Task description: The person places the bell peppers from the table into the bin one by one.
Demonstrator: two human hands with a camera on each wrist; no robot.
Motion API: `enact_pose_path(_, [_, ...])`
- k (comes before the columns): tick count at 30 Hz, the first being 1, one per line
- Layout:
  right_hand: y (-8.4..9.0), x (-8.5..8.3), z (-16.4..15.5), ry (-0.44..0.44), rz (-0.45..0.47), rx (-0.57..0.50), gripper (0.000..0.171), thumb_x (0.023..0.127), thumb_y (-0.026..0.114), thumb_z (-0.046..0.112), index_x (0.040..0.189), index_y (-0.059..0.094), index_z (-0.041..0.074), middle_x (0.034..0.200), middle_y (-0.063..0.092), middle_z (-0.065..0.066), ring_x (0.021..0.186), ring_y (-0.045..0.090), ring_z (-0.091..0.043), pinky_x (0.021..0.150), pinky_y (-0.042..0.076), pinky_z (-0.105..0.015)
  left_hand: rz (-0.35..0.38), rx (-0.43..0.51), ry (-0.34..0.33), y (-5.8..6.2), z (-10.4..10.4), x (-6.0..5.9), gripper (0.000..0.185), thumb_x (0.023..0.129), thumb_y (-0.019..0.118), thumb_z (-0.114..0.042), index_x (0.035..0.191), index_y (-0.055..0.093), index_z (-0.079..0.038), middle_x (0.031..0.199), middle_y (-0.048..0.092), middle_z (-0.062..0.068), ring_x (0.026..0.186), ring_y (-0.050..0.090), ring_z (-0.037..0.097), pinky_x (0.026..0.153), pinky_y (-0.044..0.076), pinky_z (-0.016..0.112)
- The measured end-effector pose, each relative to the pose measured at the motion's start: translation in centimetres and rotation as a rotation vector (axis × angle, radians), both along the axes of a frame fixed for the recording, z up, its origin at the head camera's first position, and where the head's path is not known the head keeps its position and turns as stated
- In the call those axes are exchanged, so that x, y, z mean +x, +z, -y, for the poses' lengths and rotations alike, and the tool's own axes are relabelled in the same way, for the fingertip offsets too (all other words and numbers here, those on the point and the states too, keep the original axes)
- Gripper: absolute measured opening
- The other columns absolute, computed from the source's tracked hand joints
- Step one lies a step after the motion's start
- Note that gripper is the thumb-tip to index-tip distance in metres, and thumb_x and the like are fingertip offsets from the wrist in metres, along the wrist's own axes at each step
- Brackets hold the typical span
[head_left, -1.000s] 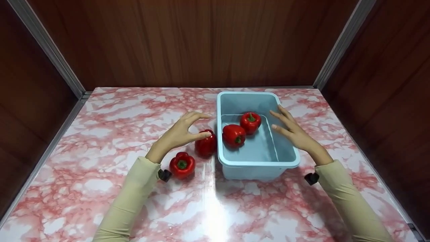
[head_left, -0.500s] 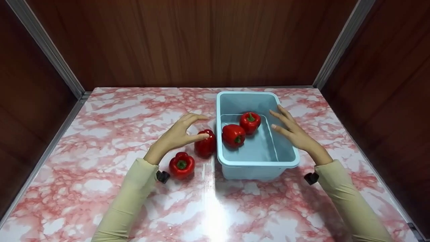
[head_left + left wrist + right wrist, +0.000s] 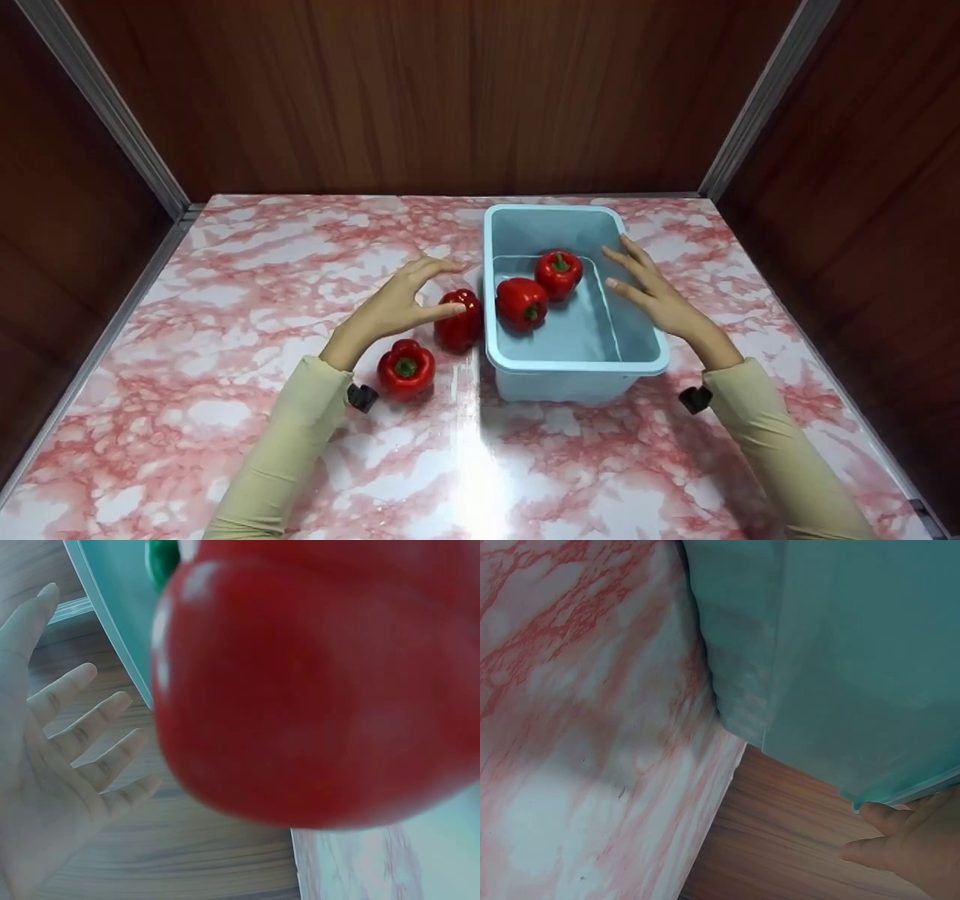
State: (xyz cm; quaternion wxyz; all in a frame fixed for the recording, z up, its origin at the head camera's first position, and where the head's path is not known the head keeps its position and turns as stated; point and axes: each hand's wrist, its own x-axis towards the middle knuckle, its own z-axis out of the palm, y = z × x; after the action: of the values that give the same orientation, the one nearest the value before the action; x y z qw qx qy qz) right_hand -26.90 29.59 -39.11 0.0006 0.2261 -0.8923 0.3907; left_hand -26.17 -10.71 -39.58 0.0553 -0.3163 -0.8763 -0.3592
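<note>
My left hand [image 3: 390, 300] hovers with parted, relaxed fingers beside a red bell pepper [image 3: 459, 330], which sits against the left side of a light blue bin [image 3: 577, 366]. From the head, the thumb overlaps that pepper; the left wrist view shows the palm [image 3: 45, 787] holding nothing. A second red bell pepper [image 3: 406, 379] with a green stem lies nearer, close to the left wrist. Inside the bin are two more, one tipped over [image 3: 517, 296] and one upright [image 3: 556, 281]. Over the bin's right rim is my right hand [image 3: 660, 300], fingers spread, holding nothing; rim contact is unclear.
The tabletop [image 3: 247, 315] has a red and white marbled pattern. Dark wood panels [image 3: 420, 97] stand behind it and at both sides, with grey metal strips [image 3: 750, 112] at the corners. Bright glare falls on the table's near middle.
My left hand has drifted very slightly left, its thumb a little further off the pepper. The right hand, bin and peppers look the same.
</note>
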Motion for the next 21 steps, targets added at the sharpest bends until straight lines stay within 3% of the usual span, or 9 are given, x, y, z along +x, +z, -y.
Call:
enact_pose_path(5, [0.2, 0.3, 0.2, -0.005, 0.012, 0.011, 0.051, 0.095, 0.051, 0.027, 0.144, 0.035, 0.02, 0.156, 0.002, -0.007, 0.141, 0.001, -0.032, 0.107, 0.004, -0.065, 0.023, -0.001, -0.002, -0.2, 0.2, 0.1, 0.065, 0.077, 0.064, -0.059, 0.131, 0.051, -0.026, 0.134, 0.049, -0.008, 0.129, 0.039, 0.016, 0.106, 0.031, 0.047])
enact_pose_path(11, [2.2, 1.8, 1.4, 0.026, 0.01, -0.014, 0.051, 0.095, 0.05, 0.015, 0.143, 0.033, 0.004, 0.153, 0.002, -0.021, 0.14, -0.001, -0.039, 0.106, 0.004, -0.066, 0.045, -0.015, 0.013, -0.2, 0.3, 0.3, 0.066, 0.076, 0.064, -0.06, 0.13, 0.051, -0.024, 0.133, 0.049, -0.006, 0.128, 0.039, 0.017, 0.105, 0.032, 0.048])
enact_pose_path(14, [2.9, 2.4, 1.8, 0.019, 0.011, -0.01, 0.05, 0.095, 0.05, 0.014, 0.142, 0.034, 0.001, 0.152, 0.003, -0.023, 0.14, 0.0, -0.04, 0.106, 0.004, -0.065, 0.04, -0.021, 0.004, -0.3, 0.4, 0.3, 0.067, 0.077, 0.064, -0.059, 0.131, 0.051, -0.021, 0.133, 0.05, -0.004, 0.128, 0.039, 0.019, 0.105, 0.032, 0.049])
enact_pose_path(21, [3.2, 2.7, 2.0, 0.008, 0.017, 0.0, 0.05, 0.096, 0.049, 0.016, 0.142, 0.034, 0.003, 0.153, 0.003, -0.022, 0.14, 0.0, -0.04, 0.106, 0.004, -0.065, 0.058, -0.027, 0.016, -0.5, 0.6, 0.5, 0.062, 0.076, 0.063, -0.06, 0.13, 0.05, -0.032, 0.132, 0.05, -0.008, 0.127, 0.04, 0.015, 0.104, 0.034, 0.048])
